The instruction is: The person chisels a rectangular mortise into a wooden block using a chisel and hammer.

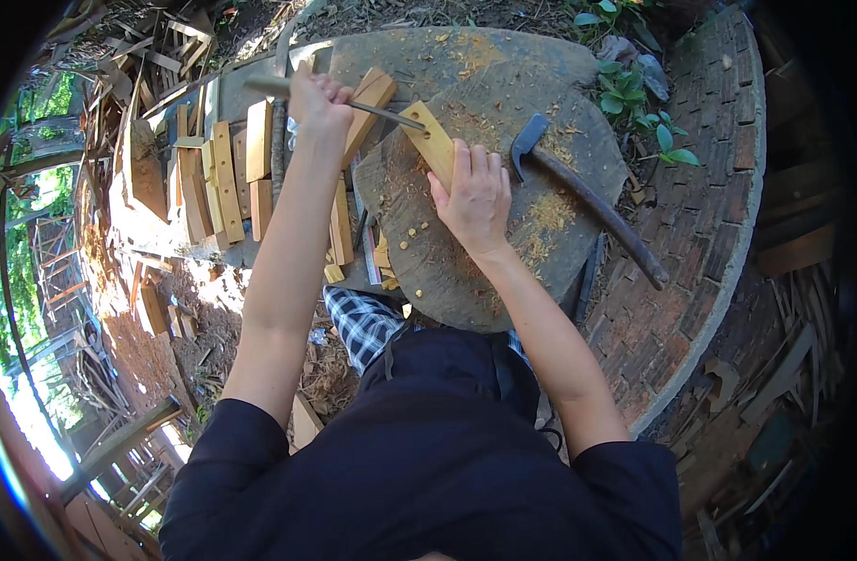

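My left hand (321, 101) is closed round a thin hand tool (391, 116) with a slim metal shaft. Its thicker, blurred end sticks out on the left, and I cannot tell its exact kind. The shaft's tip meets a hole near the far end of a pale yellow wooden block (432, 145). Pressed round the near end of that block, my right hand (477, 194) holds it at a slant on a big round wood stump (447, 271). A hammer (587, 192) with a dark head and long wooden handle lies right of my right hand.
Several wooden blocks (224, 178), some drilled, stand in a row at the left. Another block (370, 103) lies just behind the left hand. Wood chips (550, 215) litter the stump. A curved brick wall (699, 224) borders the right, with leafy plants (625, 93) beside it.
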Tool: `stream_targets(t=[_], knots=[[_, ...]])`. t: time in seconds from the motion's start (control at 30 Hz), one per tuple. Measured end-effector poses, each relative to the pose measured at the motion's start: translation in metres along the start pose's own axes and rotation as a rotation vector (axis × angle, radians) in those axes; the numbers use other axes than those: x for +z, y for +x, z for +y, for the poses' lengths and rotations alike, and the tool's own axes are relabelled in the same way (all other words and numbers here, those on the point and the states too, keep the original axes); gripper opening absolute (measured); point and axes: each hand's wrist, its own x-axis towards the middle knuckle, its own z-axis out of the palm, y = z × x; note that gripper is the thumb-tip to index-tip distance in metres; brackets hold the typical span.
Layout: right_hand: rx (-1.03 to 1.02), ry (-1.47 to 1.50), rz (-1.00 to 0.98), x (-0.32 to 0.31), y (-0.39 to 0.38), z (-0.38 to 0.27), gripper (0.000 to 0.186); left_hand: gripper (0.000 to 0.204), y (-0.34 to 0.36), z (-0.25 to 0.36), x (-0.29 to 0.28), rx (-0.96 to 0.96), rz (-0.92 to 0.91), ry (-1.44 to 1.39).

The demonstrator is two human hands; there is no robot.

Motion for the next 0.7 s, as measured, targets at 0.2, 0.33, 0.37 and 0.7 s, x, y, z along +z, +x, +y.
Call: stream_targets(t=[0.2,0.33,0.37,0.7], knots=[[0.244,0.158,0.067,0.000,-0.010,-0.023,0.075,0.033,-0.052,0.015,0.002,0.248,-0.152,0.030],[0.241,0.467,-0.012,-0.013,-0.038,-0.044,0.078,0.034,-0.072,0.013,0.001,0.274,-0.256,0.026],[0.186,0.538,-0.043,-0.016,-0.041,-0.047,0.076,0.035,-0.076,0.012,0.002,0.279,-0.283,-0.001],[-0.570,-0.032,-0.521,-0.020,0.115,0.056,0.077,0.033,-0.103,-0.001,0.011,0.308,-0.368,0.108]])
